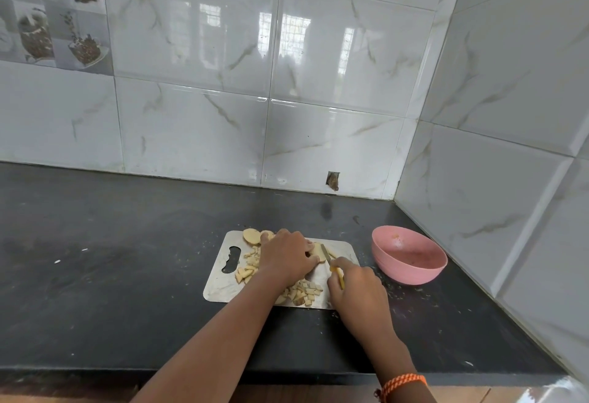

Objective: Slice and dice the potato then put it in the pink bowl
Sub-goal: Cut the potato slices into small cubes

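Spuds get slick once cut, so the left hand (288,254) curls down on the pale potato slices (317,251) on the steel cutting board (220,288), right hand (353,288) fisted round the yellow-handled knife (331,262), empty pink plastic bowl (411,254) at 3 o'clock.

We see the scene in soft, even daylight. Bright window glare sits on the far glossy tiles (287,36), and the dark counter (111,243) shows a dull sheen. Shadows under the hands are faint. The wide lens bends the wall lines near the edges. The picture is slightly soft, most at the corners.
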Motion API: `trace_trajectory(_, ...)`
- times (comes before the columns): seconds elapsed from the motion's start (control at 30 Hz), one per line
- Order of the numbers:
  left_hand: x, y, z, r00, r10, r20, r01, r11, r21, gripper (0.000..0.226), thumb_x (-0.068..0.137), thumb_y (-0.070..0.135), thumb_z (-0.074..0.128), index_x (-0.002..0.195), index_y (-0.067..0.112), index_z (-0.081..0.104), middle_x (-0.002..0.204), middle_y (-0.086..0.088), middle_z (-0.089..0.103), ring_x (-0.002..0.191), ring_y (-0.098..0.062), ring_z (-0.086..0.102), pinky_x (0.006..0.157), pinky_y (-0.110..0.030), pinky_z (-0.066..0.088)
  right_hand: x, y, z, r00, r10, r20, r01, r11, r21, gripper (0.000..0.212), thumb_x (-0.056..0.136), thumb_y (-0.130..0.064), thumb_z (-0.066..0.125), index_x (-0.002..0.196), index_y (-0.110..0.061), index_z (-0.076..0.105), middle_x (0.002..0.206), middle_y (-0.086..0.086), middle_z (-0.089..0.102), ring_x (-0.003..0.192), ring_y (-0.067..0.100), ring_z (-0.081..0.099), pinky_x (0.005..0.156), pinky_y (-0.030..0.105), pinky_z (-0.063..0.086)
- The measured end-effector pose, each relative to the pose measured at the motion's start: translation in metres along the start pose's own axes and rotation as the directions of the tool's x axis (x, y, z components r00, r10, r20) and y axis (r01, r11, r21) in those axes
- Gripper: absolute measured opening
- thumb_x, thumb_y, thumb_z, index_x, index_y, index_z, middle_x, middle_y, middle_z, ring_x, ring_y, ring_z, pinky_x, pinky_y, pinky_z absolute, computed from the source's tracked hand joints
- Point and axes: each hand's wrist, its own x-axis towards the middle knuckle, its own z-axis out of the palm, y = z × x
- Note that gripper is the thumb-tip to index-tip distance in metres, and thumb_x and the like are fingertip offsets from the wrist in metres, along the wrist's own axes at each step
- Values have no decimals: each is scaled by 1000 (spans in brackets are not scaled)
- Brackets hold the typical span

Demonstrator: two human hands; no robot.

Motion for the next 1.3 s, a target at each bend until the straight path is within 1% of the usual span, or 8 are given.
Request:
trace_trajectory(0.1, 0, -1, 0, 1000, -3, -3, 3, 1000, -4, 42, 100, 57, 54, 133, 38, 73, 129, 7, 70, 129, -20, 54, 116, -57, 30, 11, 0, 5, 1000, 6, 5, -5, 1000, -18, 26, 99, -28, 46, 119, -27, 63, 93, 7, 68, 87, 30, 62, 70, 40, 47)
trace_trajectory(0.2, 2, -2, 1, 1000, -4, -7, 4, 1000, -3, 45, 99, 60, 55, 134, 38, 72, 130, 7, 70, 130, -20, 54, 117, -56, 30, 14, 3, 9, 999, 0, -50, -1, 1000, -10, 26, 100, -28, 46, 119, -26, 64, 88, 6, 69, 81, 28, 61, 66, 40, 47)
trace_trajectory(0.3, 3, -2, 2, 1000, 0, -14, 0, 1000, 7, 45, 98, 61, 56, 133, 37, 73, 129, 8, 71, 129, -19, 55, 116, -54, 30, 14, 7, 10, 994, -8, -106, 11, 1000, 26, 33, 101, -29, 47, 129, -28, 63, 86, 6, 72, 79, 28, 64, 67, 41, 49)
trace_trajectory(0.67, 3, -2, 4, 1000, 16, -23, -16, 1000, -2, 40, 99, 57, 54, 121, 33, 78, 122, 9, 72, 124, -20, 56, 112, -54, 31, 15, 5, 12, 999, -46, -28, 46, 999, -7, 38, 103, -30, 45, 139, -33, 57, 101, 6, 73, 89, 27, 66, 69, 38, 46)
trace_trajectory(0.83, 4, -3, 6, 1000, 15, -27, -14, 1000, 17, 39, 98, 57, 53, 120, 35, 78, 119, 9, 72, 123, -20, 57, 110, -54, 33, 16, 4, 14, 998, -53, 22, 55, 997, -63, 31, 103, -31, 43, 128, -30, 60, 101, 8, 70, 91, 28, 66, 71, 39, 49)
trace_trajectory(0.97, 6, -4, 7, 1000, 2, -14, -1, 999, 33, 44, 98, 61, 52, 128, 39, 74, 121, 9, 71, 125, -20, 56, 110, -55, 33, 17, 0, 12, 997, -48, 66, 54, 995, -87, 31, 103, -29, 43, 127, -27, 61, 106, 9, 69, 96, 30, 65, 76, 40, 50)
trace_trajectory(1.1, 7, -4, 13, 999, -22, -26, 24, 998, 59, 48, 95, 65, 48, 124, 37, 75, 113, 8, 72, 122, -19, 57, 106, -56, 34, 7, -5, 6, 995, -73, 61, 79, 992, -101, 29, 102, -29, 43, 124, -25, 61, 104, 9, 67, 93, 30, 64, 70, 38, 43)
trace_trajectory(1.3, 4, -3, 7, 1000, 0, -31, 2, 998, 58, 46, 98, 62, 50, 127, 37, 75, 119, 6, 72, 124, -21, 57, 109, -55, 34, -23, 5, -7, 997, -63, 53, 66, 995, -70, 27, 102, -35, 44, 123, -30, 60, 93, 1, 67, 83, 20, 61, 74, 40, 54)
